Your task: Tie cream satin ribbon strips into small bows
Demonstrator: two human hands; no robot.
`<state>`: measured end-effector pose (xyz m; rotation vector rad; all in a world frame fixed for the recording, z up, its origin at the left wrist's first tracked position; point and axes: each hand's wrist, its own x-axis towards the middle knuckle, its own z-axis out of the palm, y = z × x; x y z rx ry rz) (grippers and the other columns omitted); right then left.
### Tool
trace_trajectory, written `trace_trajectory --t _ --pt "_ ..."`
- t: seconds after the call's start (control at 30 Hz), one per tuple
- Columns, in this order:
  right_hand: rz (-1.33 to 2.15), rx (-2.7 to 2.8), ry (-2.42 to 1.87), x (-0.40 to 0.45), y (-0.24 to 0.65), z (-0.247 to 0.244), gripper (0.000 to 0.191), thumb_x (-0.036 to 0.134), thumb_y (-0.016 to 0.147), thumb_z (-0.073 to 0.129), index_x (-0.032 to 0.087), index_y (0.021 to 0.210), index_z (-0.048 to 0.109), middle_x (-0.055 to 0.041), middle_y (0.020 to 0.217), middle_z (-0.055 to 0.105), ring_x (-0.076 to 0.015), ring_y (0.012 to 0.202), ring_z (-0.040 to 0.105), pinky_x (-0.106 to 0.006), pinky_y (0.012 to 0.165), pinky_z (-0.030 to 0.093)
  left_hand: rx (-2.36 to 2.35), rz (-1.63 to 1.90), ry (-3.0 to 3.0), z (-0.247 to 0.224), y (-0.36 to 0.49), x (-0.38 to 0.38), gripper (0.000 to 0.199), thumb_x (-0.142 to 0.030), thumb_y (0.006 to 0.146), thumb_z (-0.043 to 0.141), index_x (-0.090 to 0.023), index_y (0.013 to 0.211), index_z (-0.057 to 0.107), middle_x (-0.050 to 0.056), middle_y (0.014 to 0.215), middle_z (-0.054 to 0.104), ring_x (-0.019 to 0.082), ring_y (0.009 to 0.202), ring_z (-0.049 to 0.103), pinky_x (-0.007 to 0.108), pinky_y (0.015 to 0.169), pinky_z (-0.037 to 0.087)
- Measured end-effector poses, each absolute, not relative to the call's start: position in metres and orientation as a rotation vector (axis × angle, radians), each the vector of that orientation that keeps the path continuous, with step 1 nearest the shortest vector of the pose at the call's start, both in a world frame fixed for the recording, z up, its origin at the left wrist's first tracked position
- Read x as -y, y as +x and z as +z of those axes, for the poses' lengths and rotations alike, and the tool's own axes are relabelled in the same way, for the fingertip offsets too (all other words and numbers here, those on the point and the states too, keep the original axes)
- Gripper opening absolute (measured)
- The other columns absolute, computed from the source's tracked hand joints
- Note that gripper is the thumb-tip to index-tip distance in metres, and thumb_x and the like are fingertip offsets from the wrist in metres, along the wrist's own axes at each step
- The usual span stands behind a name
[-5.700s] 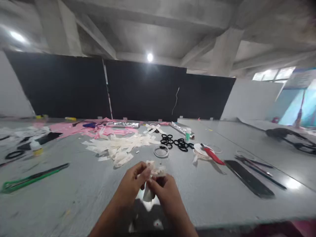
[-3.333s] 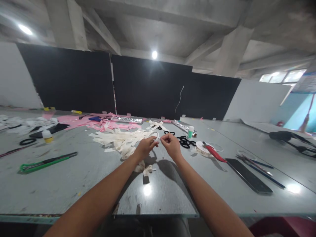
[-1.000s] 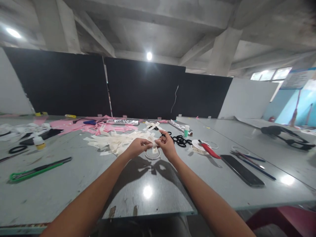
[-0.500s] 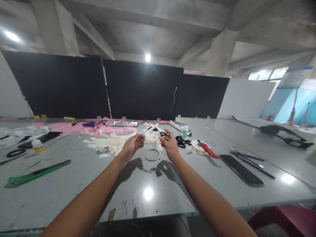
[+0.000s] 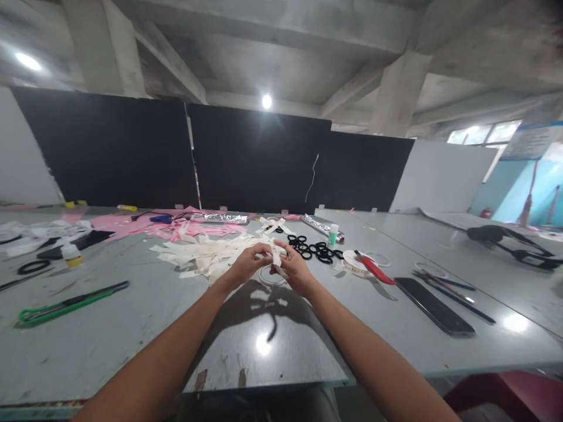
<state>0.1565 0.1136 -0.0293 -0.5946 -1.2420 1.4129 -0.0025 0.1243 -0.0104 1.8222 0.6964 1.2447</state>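
Both my arms reach out over a grey table [image 5: 132, 328]. My left hand [image 5: 247, 264] and my right hand [image 5: 294, 269] meet above a white ring [image 5: 264, 278] that lies on the table. Together they pinch a cream ribbon strip [image 5: 276, 255] between their fingertips, the strip hanging slightly from the right fingers. A heap of cream ribbon strips [image 5: 206, 253] lies just left of the hands. Several black elastic rings [image 5: 314, 249] lie just beyond the right hand.
Right of the hands are a ribbon spool with a red-handled tool [image 5: 372, 268], a black phone [image 5: 433, 305] and pens [image 5: 455, 293]. A green-handled tool [image 5: 65, 302] and a small yellow-capped bottle [image 5: 70, 254] lie at left. Pink scraps [image 5: 145, 225] and foil rolls [image 5: 321, 226] lie at the back.
Half a second ago my hands were apart with the strip stretched between them; now they have come together over the white ring, both pinching the strip.
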Motion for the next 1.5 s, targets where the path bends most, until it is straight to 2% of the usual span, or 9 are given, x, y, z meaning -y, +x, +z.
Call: trace_trajectory --t 0.13,0.27,0.47,0.6,0.73,0.87,1.17,1.3,1.5 --pt "1.336 1.253 -0.656 -0.119 0.158 -0.032 0.057 0.036 0.065 0.074 0.023 0.116 0.054 -0.0035 0.088 0.065 -0.0146 0.069 0.06 -0.03 0.065 0.052 -0.702 1.319 1.732 -0.012 -0.001 -0.127 0.023 -0.037 0.069 0.064 -0.016 0.074 0.056 0.003 0.079 0.06 0.016 0.077 0.055 0.027 0.073 0.043" --pt "0.843 1.373 -0.878 -0.123 0.164 -0.03 0.03 0.034 0.07 0.067 0.019 0.095 0.064 -0.0046 0.089 0.064 -0.0152 0.074 0.057 -0.03 0.068 0.048 -0.849 1.358 1.747 -0.021 -0.001 -0.133 0.019 -0.036 0.076 0.055 -0.017 0.076 0.05 -0.004 0.06 0.05 0.011 0.058 0.047 0.023 0.059 0.038" --pt "0.295 1.567 -0.868 -0.11 0.169 -0.012 0.017 0.03 0.083 0.056 0.021 0.09 0.068 -0.0049 0.09 0.063 -0.0162 0.079 0.056 -0.029 0.074 0.044 -1.128 1.199 2.036 -0.032 -0.004 -0.137 0.021 -0.036 0.077 0.055 -0.017 0.082 0.06 -0.003 0.06 0.054 0.012 0.056 0.049 0.023 0.056 0.035" --pt "0.354 1.771 -0.853 -0.114 0.168 -0.017 0.013 0.025 0.079 0.059 0.022 0.084 0.071 -0.0033 0.081 0.064 -0.016 0.075 0.056 -0.029 0.073 0.044 -1.147 0.982 2.177 -0.04 -0.005 -0.14 0.025 -0.037 0.077 0.055 -0.016 0.075 0.067 0.0 0.063 0.061 0.014 0.06 0.051 0.024 0.059 0.035" --pt "0.753 1.766 -0.966 -0.129 0.166 -0.041 0.012 0.023 0.07 0.062 0.018 0.08 0.067 0.0032 0.055 0.057 -0.011 0.05 0.05 -0.023 0.052 0.04 -1.108 0.863 2.217 -0.047 -0.009 -0.148 0.036 -0.043 0.08 0.049 -0.016 0.067 0.068 0.0 0.057 0.058 0.014 0.056 0.049 0.024 0.055 0.031" --pt "0.985 1.669 -1.0 -0.138 0.164 -0.06 0.013 0.023 0.066 0.063 0.018 0.078 0.063 0.0033 0.053 0.059 -0.0113 0.046 0.052 -0.022 0.046 0.04 -1.159 0.836 2.142 -0.045 -0.014 -0.151 0.039 -0.043 0.081 0.046 -0.016 0.071 0.071 0.001 0.057 0.06 0.015 0.055 0.05 0.025 0.053 0.032" --pt "0.795 1.681 -1.09 -0.136 0.162 -0.06 0.028 0.011 0.062 0.062 0.02 0.088 0.061 0.0066 0.055 0.057 -0.0111 0.052 0.054 -0.021 0.05 0.039 -1.145 0.704 2.115 -0.045 -0.021 -0.149 0.044 -0.035 0.06 0.071 -0.015 0.099 0.072 0.006 0.081 0.07 0.02 0.068 0.061 0.027 0.063 0.042" --pt "0.681 1.681 -1.028 -0.132 0.161 -0.051 0.016 0.016 0.065 0.063 0.018 0.08 0.063 0.0034 0.062 0.059 -0.012 0.058 0.053 -0.023 0.056 0.04 -1.214 0.758 2.109 -0.045 -0.019 -0.147 0.04 -0.029 0.054 0.075 -0.015 0.091 0.072 0.005 0.077 0.069 0.02 0.07 0.061 0.026 0.063 0.042" --pt "0.539 1.715 -0.935 -0.124 0.172 -0.027 0.015 0.025 0.074 0.06 0.02 0.082 0.071 -0.0013 0.073 0.063 -0.0148 0.068 0.054 -0.027 0.065 0.041 -1.113 0.918 1.97 -0.045 -0.013 -0.148 0.026 -0.04 0.068 0.065 -0.014 0.072 0.067 0.001 0.054 0.059 0.014 0.05 0.053 0.024 0.05 0.036"
